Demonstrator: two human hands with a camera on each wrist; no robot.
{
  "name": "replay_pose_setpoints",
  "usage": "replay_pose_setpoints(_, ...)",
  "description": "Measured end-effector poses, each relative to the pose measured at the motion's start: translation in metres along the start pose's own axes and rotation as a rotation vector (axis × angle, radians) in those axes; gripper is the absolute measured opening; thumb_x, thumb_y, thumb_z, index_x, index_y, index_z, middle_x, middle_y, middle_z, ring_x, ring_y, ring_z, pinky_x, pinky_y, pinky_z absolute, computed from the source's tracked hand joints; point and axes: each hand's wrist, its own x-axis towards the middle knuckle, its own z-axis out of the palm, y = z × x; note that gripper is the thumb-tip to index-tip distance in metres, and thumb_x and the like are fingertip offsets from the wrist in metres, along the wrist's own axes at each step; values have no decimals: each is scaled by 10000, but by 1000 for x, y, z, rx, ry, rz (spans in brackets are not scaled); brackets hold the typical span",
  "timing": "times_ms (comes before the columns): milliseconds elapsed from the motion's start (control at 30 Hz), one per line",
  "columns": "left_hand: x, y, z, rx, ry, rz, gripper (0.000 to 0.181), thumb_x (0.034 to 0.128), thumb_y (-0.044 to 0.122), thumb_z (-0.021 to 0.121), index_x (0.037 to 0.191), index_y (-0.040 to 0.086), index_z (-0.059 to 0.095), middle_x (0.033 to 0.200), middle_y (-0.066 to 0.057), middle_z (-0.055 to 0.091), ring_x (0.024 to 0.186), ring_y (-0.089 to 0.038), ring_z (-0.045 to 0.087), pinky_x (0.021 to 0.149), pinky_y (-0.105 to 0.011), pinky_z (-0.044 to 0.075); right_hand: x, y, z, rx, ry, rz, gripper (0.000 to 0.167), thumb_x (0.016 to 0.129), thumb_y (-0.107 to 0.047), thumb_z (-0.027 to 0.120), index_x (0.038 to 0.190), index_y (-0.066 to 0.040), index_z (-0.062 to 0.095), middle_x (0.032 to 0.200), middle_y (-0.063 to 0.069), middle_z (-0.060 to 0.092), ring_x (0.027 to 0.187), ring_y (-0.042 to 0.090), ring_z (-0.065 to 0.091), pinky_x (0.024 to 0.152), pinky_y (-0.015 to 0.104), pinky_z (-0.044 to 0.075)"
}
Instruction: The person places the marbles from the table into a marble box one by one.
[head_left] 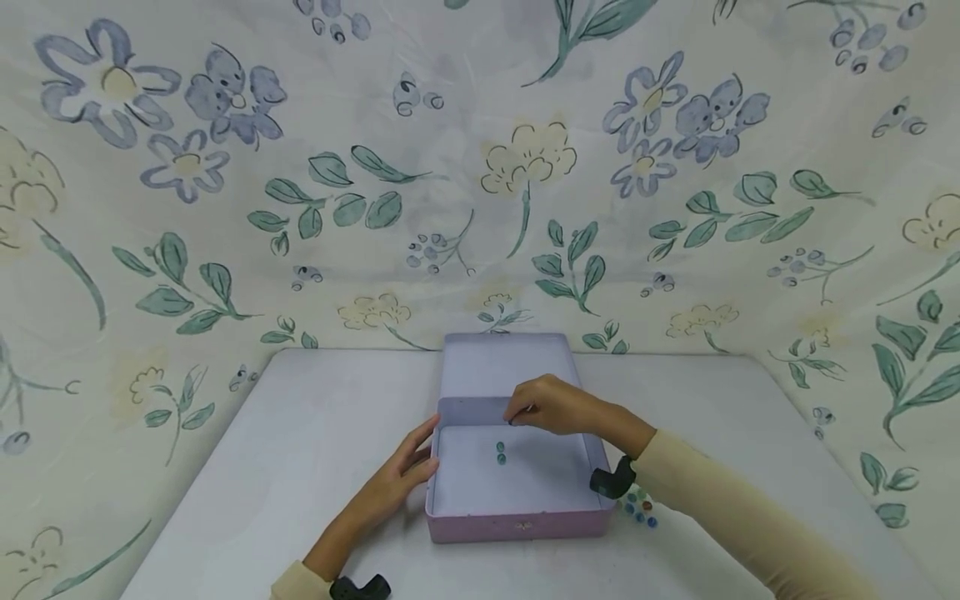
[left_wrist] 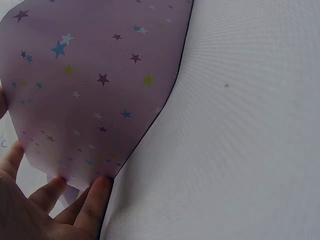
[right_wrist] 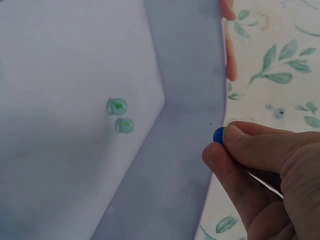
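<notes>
- Head view (clock set round the box's middle): lavender-pink box (head_left: pixel 465 487) sits on the white surface (head_left: pixel 337 396); its lid (head_left: pixel 502 360) stands open at 12.
- L hand (head_left: pixel 401 475) at 9 o'clock: fingers apart, tips touching the box's outer wall.
- R hand (head_left: pixel 555 406) approx. 1 o'clock, above the far part of the box; fingertips tog. in a pinch, item too small to ID here.
- 2 green beads (head_left: pixel 501 458) on the box floor, just off centre twd 10, one right behind the other.
- Loose mixed beads (head_left: pixel 647 506) (blue, green, brown) on the surface outside the box, approx. 4 o'clock, partly under the R sleeve (head_left: pixel 720 508).
- Floral cloth (head_left: pixel 450 108) behind, at 12.
- L wrist view (clock on frame centre): box's starry pink outside fills 9 to 12; L hand at 7-8, fingertips against its edge; bare surface at 3.
- R wrist view (same clock): R hand at 4, thumb & finger clamped on a blue bead (right_wrist: pixel 218 135), held clear of the box floor; green beads at 9; L hand's fingers at 1-2, outside the rim.
</notes>
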Motion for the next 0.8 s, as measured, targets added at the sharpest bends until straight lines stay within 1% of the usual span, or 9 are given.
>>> replay_pose_setpoints(133, -1, -1, 1, -11, -3, -8, 637, 1054, 236, 468, 1611, 233, 160, 1676, -187, 86, 1456, -573, 220, 1090, -674, 372, 3, 3, 9, -8, -11, -24, 159, 881, 25, 713, 1027, 6, 772, 971, 72, 763, 896, 113, 714, 772, 135, 555)
replay_pose_setpoints(267, 0, -1, 0, -2, 5, -4, 631, 1055, 238, 464, 1610, 242, 163, 1678, -176, 91, 1455, -569, 229, 1094, -682, 358, 5, 7, 16, -17, -15, -22, 153, 875, 21, 720, 1018, 1, 773, 967, 62, 765, 891, 104, 713, 768, 130, 551)
replay_pose_setpoints(467, 0, -3, -1, 12, 6, 6, 626, 1058, 209, 452, 1610, 244, 160, 1679, -177, 82, 1454, -571, 229, 1092, -685, 357, 5, 13, 27, -33, -46, 30, 160, 882, 10, 719, 1026, -25, 778, 971, 35, 765, 896, 65, 698, 768, 117, 542)
replay_pose_setpoints(667, 0, -3, 0, 15, 11, 2, 625, 1056, 196, 451, 1609, 246, 164, 1678, -175, 94, 1453, -568, 239, 1092, -688, 355, 4, 20, 36, -93, -49, 46, 141, 881, 7, 720, 990, -48, 790, 938, 22, 764, 869, 69, 697, 761, 131, 546)
replay_pose_setpoints(800, 0, -1, 1, 12, 14, 2, 626, 1055, 193, 453, 1609, 240, 167, 1678, -171, 107, 1450, -567, 248, 1097, -698, 338, 4, 22, 40, -103, -63, 79, 132, 884, -5, 718, 977, -62, 793, 937, 18, 766, 875, 78, 700, 778, 137, 548)
